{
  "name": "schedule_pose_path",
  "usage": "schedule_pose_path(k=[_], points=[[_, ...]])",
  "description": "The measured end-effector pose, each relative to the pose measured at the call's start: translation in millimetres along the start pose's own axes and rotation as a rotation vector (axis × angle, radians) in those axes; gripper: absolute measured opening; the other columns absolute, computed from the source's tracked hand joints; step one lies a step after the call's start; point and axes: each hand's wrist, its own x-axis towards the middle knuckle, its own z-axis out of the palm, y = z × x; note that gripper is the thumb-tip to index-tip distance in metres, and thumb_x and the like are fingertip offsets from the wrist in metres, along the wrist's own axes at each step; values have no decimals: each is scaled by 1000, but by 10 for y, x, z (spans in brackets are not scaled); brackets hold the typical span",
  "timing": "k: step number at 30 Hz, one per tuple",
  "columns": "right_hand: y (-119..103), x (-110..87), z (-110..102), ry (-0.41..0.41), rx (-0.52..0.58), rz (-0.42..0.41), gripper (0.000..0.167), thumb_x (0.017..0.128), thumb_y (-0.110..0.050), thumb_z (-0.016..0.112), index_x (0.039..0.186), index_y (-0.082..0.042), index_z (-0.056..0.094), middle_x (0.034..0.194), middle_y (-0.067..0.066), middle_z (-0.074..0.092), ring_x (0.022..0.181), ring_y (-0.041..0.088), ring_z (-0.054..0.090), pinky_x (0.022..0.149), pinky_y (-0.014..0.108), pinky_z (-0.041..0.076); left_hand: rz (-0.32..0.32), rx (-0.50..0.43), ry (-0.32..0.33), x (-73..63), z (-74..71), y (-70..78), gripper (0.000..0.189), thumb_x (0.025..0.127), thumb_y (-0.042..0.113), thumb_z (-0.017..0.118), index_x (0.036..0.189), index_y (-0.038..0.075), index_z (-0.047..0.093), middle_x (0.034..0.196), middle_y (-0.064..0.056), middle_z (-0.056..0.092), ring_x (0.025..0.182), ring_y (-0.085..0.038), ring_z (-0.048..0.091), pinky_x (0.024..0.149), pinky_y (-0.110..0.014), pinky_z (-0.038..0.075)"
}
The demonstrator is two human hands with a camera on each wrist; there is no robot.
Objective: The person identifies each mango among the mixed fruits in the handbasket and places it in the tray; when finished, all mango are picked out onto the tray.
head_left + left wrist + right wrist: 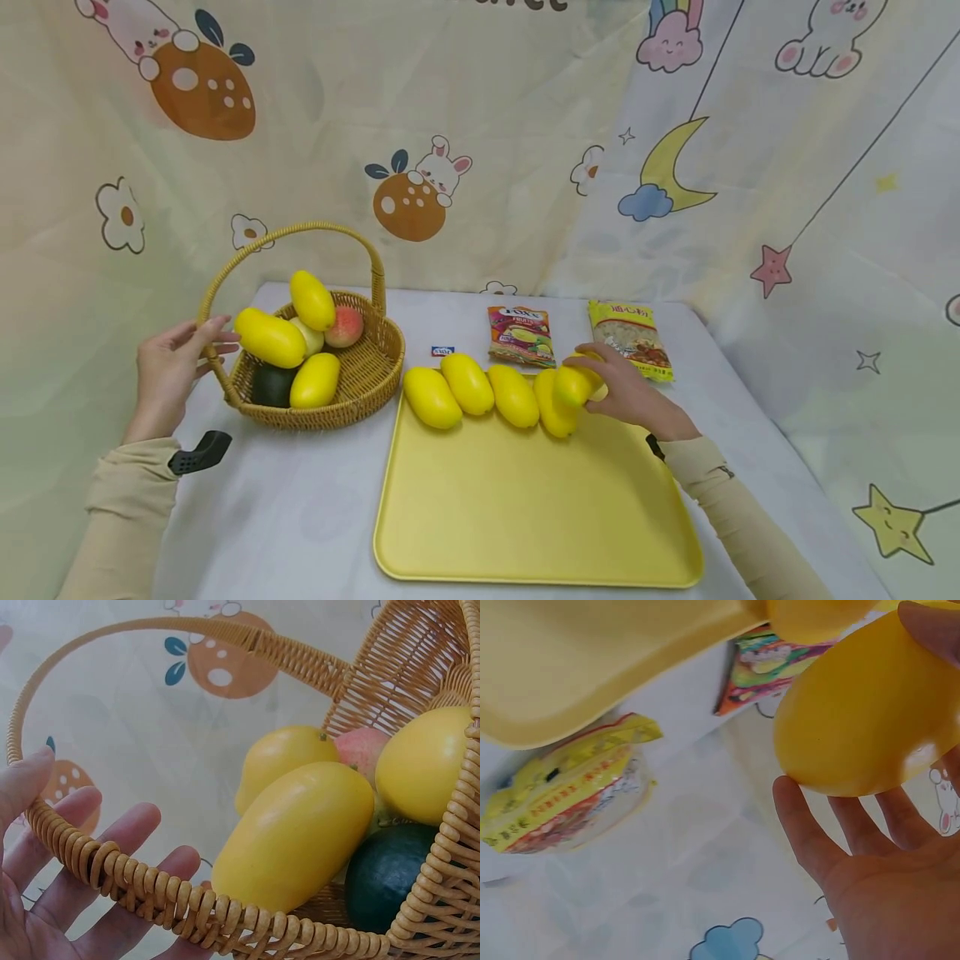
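My left hand holds the left base of the handle of a wicker basket, thumb on one side and fingers spread on the other. In the basket lie several yellow mangoes, a pink peach, a dark green fruit and a pale fruit, mostly hidden. Between thumb and fingers, my right hand grips another mango over the far right part of a yellow tray. Left of it, several mangoes form a row along the tray's far edge.
Behind the tray lie a small blue packet, a red and orange candy bag and a yellow food bag, the last just past my right hand. A white cloth covers the table; a printed curtain hangs behind it.
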Motion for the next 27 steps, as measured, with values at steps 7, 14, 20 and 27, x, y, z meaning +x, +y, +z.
schedule_pose_path(k=[7,14,20,27], points=[[120,-163,40,-12,1,47,63,67,-3,81,126,-12,60,137,19,44,129,43,38,92,57,44,-10,-5,-2,3,-5,-7,31,92,34,64,116,15,69,79,13,72,72,-1,69,62,-12,49],[213,-294,103,9,-20,57,62,64,-3,81,123,-10,62,133,22,48,121,42,45,88,58,45,-11,10,2,5,-7,-13,33,92,34,64,118,15,68,79,14,72,72,-1,68,62,-12,49],[280,-355,158,10,-13,65,63,63,-2,81,123,-9,63,135,25,47,122,45,44,91,62,40,-11,19,9,15,-6,-18,32,93,34,63,118,14,68,79,14,72,73,-1,68,63,-11,48],[334,-384,231,8,-18,53,65,62,-2,83,123,-8,62,134,25,48,123,45,43,96,63,37,2,-8,5,20,1,-16,29,92,33,65,114,16,70,79,13,72,72,-1,69,62,-12,49]])
